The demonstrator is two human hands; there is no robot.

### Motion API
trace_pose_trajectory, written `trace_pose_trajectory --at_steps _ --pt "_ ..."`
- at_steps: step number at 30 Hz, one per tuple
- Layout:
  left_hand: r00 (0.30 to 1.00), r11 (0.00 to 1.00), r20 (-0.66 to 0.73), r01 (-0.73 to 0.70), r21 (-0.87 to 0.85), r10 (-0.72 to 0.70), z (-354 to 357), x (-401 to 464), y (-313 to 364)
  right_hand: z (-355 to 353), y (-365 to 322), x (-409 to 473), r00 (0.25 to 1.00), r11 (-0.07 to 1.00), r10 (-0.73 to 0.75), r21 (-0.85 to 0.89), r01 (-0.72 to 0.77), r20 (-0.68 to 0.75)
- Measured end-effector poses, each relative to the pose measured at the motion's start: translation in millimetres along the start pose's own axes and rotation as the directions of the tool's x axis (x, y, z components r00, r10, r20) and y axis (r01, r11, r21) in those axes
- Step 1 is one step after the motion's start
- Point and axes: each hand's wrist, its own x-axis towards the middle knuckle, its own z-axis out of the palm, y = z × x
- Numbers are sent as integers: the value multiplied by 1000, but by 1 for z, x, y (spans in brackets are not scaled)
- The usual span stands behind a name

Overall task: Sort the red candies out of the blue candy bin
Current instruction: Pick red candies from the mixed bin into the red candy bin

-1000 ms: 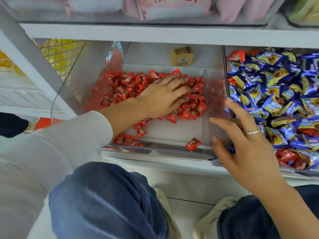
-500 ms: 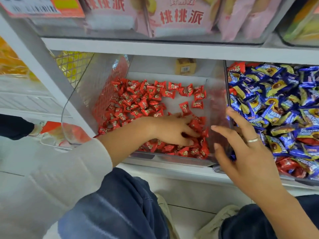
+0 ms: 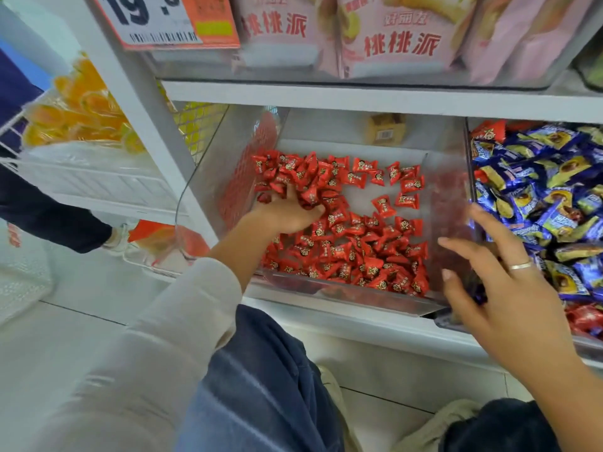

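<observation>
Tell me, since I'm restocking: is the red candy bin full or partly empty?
Partly empty: the red candies lie in a thin layer, and bare bin floor shows between them.

Shiny wrappers, clear plastic

Red candies (image 3: 346, 252) and blue candies (image 3: 538, 203) wear glossy foil; the bin (image 3: 342, 296) is smooth transparent plastic.

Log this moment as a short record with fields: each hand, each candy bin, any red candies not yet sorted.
left hand: inside the clear bin, fingers buried in red candies; grip hidden
right hand: fingers spread, at the wall between the bins, holding nothing
clear bin: only red candies, bare floor in the middle
blue candy bin: mostly blue candies
unsorted: red pieces at back left and front of the blue candy bin
</observation>
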Motion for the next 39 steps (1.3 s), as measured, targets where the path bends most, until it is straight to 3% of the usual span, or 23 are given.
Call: trace_pose_trajectory --at_steps 4,6,9,11,13,16,18,20,22,24,27,29,33,35,37,39 --pt "921 927 154 -371 57 359 14 -16 38 -1 -1 1 1000 1000 -7 -6 7 -5" --pt "887 885 198 -445 132 417 14 -25 44 -1 -1 1 1000 1000 -3 -8 3 -3" --pt "861 860 117 -505 69 496 -9 -44 30 -1 -1 1 1000 1000 4 0 -4 7" --pt "911 908 19 -412 72 412 -36 -44 3 -2 -1 1 1000 1000 1 1 -1 21" --pt "972 941 18 -230 250 233 -54 -34 -28 -3 -2 1 999 1000 -5 -2 5 35" --pt "958 907 285 -105 409 -17 -50 -27 -48 -4 -2 1 999 1000 4 -6 -4 49" --pt "945 884 321 -90 459 -70 -33 -29 -44 -4 -3 1 999 1000 13 0 -13 49" --pt "973 861 232 -114 496 -4 -20 -27 -40 -2 -2 0 999 1000 13 7 -13 45" --pt "982 946 140 -162 281 127 -18 -22 -34 -2 0 -1 999 1000 13 4 -13 47" --pt "970 968 -47 -232 92 237 -25 -25 -23 -1 1 -2 999 1000 4 14 -5 51" --pt "907 919 -211 -314 240 365 -36 -45 13 -5 5 -3 999 995 -12 104 7 49" --pt "864 889 -216 -427 163 455 -33 -71 43 -11 7 -5 997 989 -13 145 1 81" --pt "775 775 -64 -631 -36 628 -2 -121 96 -31 14 -10 996 997 -29 70 23 83" --pt "701 736 -309 -677 -2 643 13 -128 115 -45 21 -16 997 998 -48 47 45 61" --pt "564 711 -584 -702 32 584 18 -134 130 -65 31 -25 998 999 -38 11 38 44" --pt "459 658 -661 -750 70 593 18 -141 145 -91 46 -33 998 999 -1 -52 4 57"
